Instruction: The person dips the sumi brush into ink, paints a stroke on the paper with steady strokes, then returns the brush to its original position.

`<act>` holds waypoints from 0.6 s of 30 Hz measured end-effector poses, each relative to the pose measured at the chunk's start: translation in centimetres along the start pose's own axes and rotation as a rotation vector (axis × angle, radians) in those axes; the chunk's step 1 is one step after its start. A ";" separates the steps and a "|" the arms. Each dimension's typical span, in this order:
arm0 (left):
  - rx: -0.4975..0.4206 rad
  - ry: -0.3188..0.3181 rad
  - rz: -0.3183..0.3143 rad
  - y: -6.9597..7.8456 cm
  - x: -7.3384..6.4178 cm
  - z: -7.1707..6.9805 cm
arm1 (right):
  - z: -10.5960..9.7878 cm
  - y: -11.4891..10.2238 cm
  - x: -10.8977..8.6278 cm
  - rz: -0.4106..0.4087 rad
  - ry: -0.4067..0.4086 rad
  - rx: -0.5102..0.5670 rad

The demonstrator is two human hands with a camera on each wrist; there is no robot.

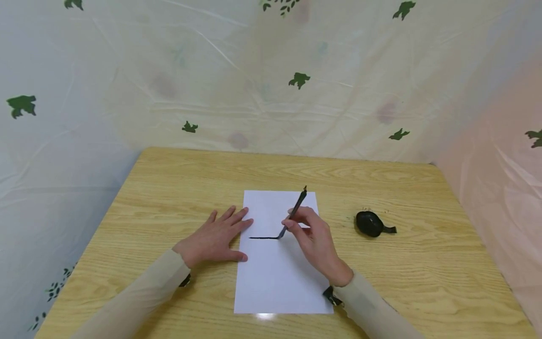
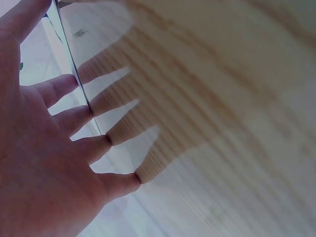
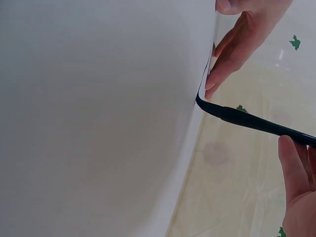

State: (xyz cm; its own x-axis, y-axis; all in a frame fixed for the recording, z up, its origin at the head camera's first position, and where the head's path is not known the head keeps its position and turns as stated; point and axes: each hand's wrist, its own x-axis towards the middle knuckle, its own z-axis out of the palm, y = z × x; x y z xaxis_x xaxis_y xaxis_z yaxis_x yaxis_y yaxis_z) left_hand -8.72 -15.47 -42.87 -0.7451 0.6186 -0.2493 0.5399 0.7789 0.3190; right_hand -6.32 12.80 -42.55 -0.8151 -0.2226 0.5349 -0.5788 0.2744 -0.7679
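Fingers on the right hand [image 1: 312,240] are pinching the brush [image 1: 297,204] mid-frame, bent tip on the paper [image 1: 275,287] at the right end of a black line [image 1: 263,238]. Left hand [image 1: 213,239] is flat, fingers spread, gripping nothing, tips on the paper's left edge. From my end, I'd go light and even on pressure, wrist steady, so the line doesn't blob. Count: two hands, one brush, one paper, one line, one dark round pot [image 1: 369,223] right of center.
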 end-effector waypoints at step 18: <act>0.006 -0.004 -0.003 -0.1 0.1 0.1 | -0.4 -0.1 -0.1 0.017 0.008 -0.003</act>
State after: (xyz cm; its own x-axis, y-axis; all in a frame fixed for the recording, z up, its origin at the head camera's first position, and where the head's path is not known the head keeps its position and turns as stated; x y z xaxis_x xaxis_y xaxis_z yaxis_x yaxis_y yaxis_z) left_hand -8.82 -15.48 -42.98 -0.7454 0.6166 -0.2534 0.5399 0.7814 0.3131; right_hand -6.22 13.19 -42.41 -0.8249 -0.2107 0.5245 -0.5650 0.2808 -0.7758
